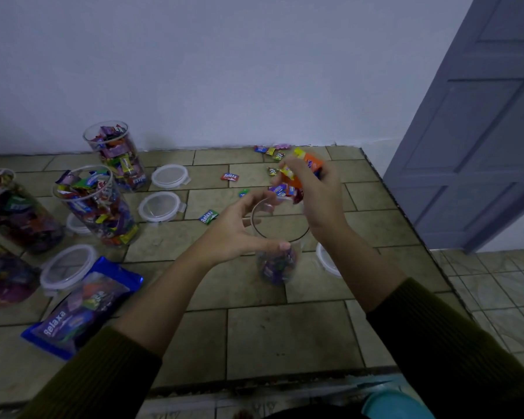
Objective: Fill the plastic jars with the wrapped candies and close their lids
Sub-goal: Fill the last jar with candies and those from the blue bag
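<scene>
Head view. The clear plastic jar (294, 252) stands lidless on the tiled counter (285, 337), towards its right side. A shallow, blurred layer of mixed-colour sweets lies at its bottom. The left hand (239, 229) curls round the jar just below the rim, with the thumb on the near wall. The right hand (319, 195), above the mouth, clutches a bundle of wrapped candies (297, 176) in orange, yellow and purple. Loose candies (230, 176) lie behind. At left stand filled jars (97, 207), with lids (161, 206) and a blue Relaxa bag (79, 303) beside them.
</scene>
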